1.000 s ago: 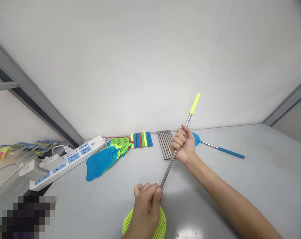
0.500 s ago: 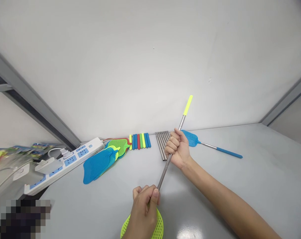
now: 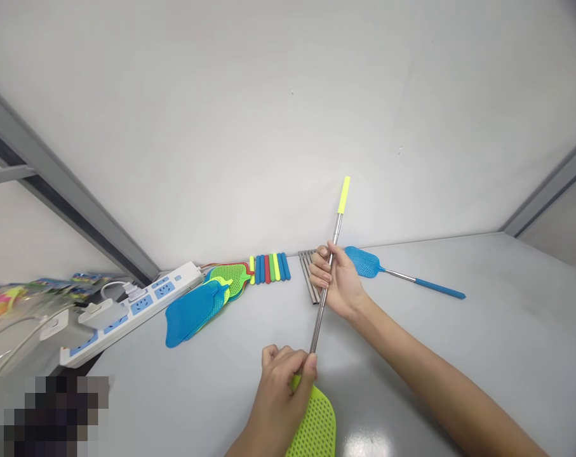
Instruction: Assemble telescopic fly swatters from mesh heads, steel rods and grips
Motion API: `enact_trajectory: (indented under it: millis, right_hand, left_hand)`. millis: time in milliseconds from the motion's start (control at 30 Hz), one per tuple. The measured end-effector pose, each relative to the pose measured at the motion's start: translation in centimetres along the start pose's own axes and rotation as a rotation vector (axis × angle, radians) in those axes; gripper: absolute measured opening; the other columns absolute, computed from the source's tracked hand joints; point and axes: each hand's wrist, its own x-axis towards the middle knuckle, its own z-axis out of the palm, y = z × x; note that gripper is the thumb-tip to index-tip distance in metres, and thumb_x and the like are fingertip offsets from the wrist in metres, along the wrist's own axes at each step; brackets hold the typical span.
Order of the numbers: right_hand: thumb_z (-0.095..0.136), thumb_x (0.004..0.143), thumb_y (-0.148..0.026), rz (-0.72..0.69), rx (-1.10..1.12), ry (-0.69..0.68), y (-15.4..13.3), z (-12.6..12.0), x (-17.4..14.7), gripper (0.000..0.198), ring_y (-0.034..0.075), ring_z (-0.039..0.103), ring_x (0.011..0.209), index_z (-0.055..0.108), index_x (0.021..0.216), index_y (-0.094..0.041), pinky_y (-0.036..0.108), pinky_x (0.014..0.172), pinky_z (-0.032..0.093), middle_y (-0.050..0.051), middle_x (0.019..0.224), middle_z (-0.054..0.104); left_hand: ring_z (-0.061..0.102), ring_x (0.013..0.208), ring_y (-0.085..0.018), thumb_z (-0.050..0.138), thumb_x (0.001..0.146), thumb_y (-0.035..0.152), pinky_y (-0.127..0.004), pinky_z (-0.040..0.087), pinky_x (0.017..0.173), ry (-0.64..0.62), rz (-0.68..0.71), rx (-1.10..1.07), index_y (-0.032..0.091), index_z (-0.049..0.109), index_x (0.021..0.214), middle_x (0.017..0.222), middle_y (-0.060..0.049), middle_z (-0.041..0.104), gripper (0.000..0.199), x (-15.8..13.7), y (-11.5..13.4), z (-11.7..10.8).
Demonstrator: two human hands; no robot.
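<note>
Both my hands hold one fly swatter with a yellow-green perforated head [image 3: 317, 422], a metal telescopic rod [image 3: 319, 324] and a yellow grip [image 3: 344, 195]. My left hand [image 3: 288, 377] pinches it where the rod meets the head, hiding that joint. Higher up, my right hand [image 3: 335, 276] is wrapped around the rod, its fingers a little loosened. The swatter is tilted, grip end up toward the wall and head low at the front. Behind my right hand lie several metal rods [image 3: 309, 279], partly covered by it.
A complete blue fly swatter [image 3: 362, 261] lies on the right. Left of the rods are several coloured grips [image 3: 271, 268] in a row, then a stack of swatter heads [image 3: 192, 311]. A white power strip [image 3: 140, 311] with plugs and plastic bags [image 3: 11, 317] lines the left edge.
The rod has swung more upright, its yellow grip moving left. The head has turned and shows more to the right of my left hand. My right hand's fingers have loosened slightly.
</note>
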Motion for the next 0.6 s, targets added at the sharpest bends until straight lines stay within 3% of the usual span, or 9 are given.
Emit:
enact_trajectory:
  millis: [267, 600]
  right_hand:
    - [0.042, 0.077, -0.036, 0.060, -0.053, 0.010, 2.1, 0.4, -0.8, 0.023, 0.004, 0.019, 0.036, 0.041, 0.064, -0.018, 0.015, 0.033, 0.018, -0.007, 0.049, 0.026]
    - [0.041, 0.078, -0.029, 0.221, -0.053, -0.060, 2.3, 0.2, -1.1, 0.030, 0.005, 0.011, 0.036, 0.029, 0.054, -0.017, 0.016, 0.032, 0.012, -0.008, 0.044, 0.018]
  left_hand:
    - [0.044, 0.060, -0.013, 0.035, 0.081, 0.029, -0.025, 0.034, 0.060, 0.097, -0.021, -0.002, 0.019, 0.045, 0.056, 0.053, 0.002, 0.048, 0.029, 0.1, -0.2, -0.3]
    - [0.041, 0.057, -0.012, 0.030, 0.082, 0.034, -0.023, 0.033, 0.056, -0.006, -0.072, 0.035, 0.019, 0.036, 0.054, 0.051, 0.002, 0.042, 0.033, 0.2, -0.3, -0.3]
